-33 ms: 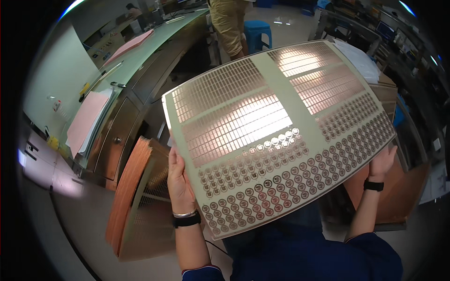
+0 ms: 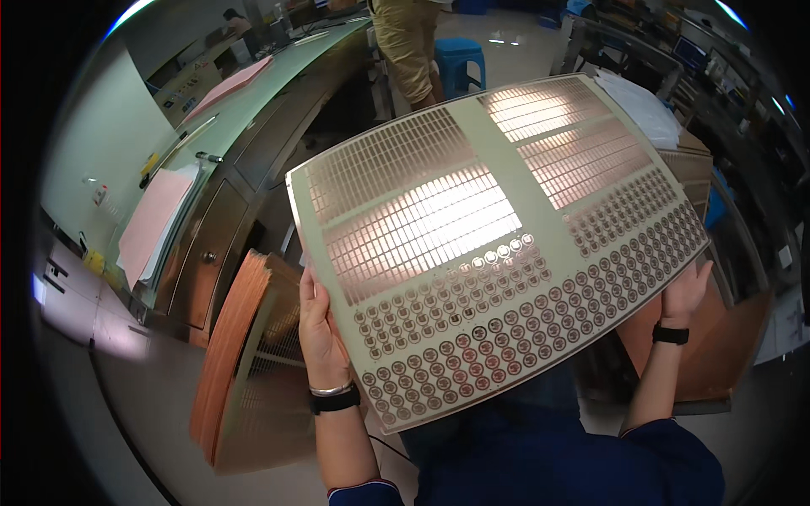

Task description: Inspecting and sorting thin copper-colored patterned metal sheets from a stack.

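Note:
A large, thin circuit board panel is held up tilted in front of me. It is pale green, with shiny copper grids of small rectangles on its far part and rows of small circles on its near part. Closed on its left edge is my left hand, the thumb along the rim and the other fingers mostly behind it. My right hand grips the lower right edge near the corner, its fingers largely hidden under the panel. Light glares off the copper near the middle and the top.
A thick stack of copper-edged panels leans at my lower left, beside a wooden cabinet. Papers lie on the glass-topped desk. Copper-coloured sheets stand at right. Ahead are a blue stool and a standing person.
The panel and both hands sit very slightly further left in the picture. My grip on it looks the same.

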The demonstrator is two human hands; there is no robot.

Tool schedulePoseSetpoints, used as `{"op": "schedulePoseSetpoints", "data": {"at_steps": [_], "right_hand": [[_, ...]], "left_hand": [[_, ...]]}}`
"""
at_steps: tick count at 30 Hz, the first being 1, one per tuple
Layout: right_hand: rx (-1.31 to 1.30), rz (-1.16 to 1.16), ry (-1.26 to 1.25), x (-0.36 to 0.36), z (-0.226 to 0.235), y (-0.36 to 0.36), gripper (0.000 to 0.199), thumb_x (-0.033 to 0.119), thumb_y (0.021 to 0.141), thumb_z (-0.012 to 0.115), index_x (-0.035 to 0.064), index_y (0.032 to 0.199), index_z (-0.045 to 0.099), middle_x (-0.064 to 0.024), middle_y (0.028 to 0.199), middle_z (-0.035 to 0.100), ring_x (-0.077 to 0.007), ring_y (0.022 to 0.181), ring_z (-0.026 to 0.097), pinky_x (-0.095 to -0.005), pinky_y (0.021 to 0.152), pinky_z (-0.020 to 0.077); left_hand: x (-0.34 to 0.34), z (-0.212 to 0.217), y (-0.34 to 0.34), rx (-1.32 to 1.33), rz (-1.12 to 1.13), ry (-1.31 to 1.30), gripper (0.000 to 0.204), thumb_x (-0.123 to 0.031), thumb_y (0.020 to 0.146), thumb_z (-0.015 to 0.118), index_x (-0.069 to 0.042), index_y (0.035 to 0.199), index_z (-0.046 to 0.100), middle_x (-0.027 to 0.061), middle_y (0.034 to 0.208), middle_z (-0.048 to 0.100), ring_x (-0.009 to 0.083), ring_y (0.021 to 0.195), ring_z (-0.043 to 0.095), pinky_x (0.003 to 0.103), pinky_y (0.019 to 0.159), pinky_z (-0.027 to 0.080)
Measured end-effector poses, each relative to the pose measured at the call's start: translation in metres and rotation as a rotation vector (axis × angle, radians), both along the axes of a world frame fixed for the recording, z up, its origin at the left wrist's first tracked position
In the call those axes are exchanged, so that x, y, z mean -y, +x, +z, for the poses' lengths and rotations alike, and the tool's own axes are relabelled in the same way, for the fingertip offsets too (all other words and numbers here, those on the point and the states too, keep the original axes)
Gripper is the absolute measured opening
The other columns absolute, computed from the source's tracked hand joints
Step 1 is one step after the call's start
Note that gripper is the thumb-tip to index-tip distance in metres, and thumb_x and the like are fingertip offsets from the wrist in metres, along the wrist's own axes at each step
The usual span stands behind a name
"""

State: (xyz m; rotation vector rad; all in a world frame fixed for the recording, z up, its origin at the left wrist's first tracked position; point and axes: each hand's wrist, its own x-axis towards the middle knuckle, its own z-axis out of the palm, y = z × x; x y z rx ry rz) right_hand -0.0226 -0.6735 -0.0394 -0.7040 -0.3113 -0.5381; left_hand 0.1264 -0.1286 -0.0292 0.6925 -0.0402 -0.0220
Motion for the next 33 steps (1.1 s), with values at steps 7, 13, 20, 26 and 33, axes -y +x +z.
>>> {"op": "schedulePoseSetpoints", "data": {"at_steps": [7, 13, 20, 26, 33], "right_hand": [[-0.172, -0.171, 0.096, -0.001, -0.009, 0.001, 0.039, 0.017, 0.104, 0.040, -0.0023, 0.138, 0.044, -0.0166, 0.139, 0.051, -0.0268, 0.126, 0.052, -0.0417, 0.108, 0.0427], [-0.236, -0.331, 0.112, -0.007, -0.017, -0.001, 0.037, 0.012, 0.102, 0.043, -0.0023, 0.136, 0.044, -0.0155, 0.136, 0.054, -0.0259, 0.122, 0.055, -0.0406, 0.105, 0.0448], [-0.173, -0.363, 0.091, -0.019, -0.016, -0.003, 0.036, 0.010, 0.100, 0.050, -0.0011, 0.134, 0.047, -0.0118, 0.131, 0.057, -0.0235, 0.120, 0.056, -0.0412, 0.104, 0.0449], [-0.156, -0.363, 0.087, -0.028, -0.006, -0.007, 0.041, 0.008, 0.098, 0.052, 0.0016, 0.137, 0.044, -0.0104, 0.132, 0.056, -0.0234, 0.121, 0.055, -0.0414, 0.104, 0.0449], [-0.157, -0.383, 0.042, -0.034, 0.007, -0.007, 0.045, 0.010, 0.098, 0.053, 0.0015, 0.140, 0.040, -0.0110, 0.133, 0.055, -0.0242, 0.121, 0.055, -0.0405, 0.105, 0.0445]], "left_hand": [[0.008, -0.015, -0.004, 0.115, -0.001, 0.035, 0.041, -0.011, 0.104, 0.037, -0.006, 0.145, 0.032, 0.0123, 0.139, 0.049, 0.0218, 0.122, 0.055, 0.036, 0.101, 0.051], [0.011, -0.022, -0.010, 0.145, 0.052, 0.105, 0.048, -0.011, 0.103, 0.041, -0.008, 0.149, 0.027, 0.0118, 0.145, 0.044, 0.0221, 0.128, 0.049, 0.037, 0.105, 0.046], [0.006, -0.038, -0.006, 0.164, 0.060, 0.139, 0.050, -0.015, 0.104, 0.041, -0.011, 0.151, 0.025, 0.0113, 0.146, 0.043, 0.0235, 0.128, 0.049, 0.038, 0.106, 0.046], [0.008, -0.057, 0.001, 0.111, 0.085, 0.183, 0.051, -0.018, 0.104, 0.042, -0.012, 0.152, 0.023, 0.0099, 0.147, 0.043, 0.0247, 0.127, 0.049, 0.041, 0.104, 0.047], [0.013, -0.064, 0.001, 0.064, 0.110, 0.248, 0.049, -0.019, 0.105, 0.037, -0.013, 0.152, 0.022, 0.0097, 0.144, 0.044, 0.0242, 0.125, 0.052, 0.042, 0.102, 0.050]]}}
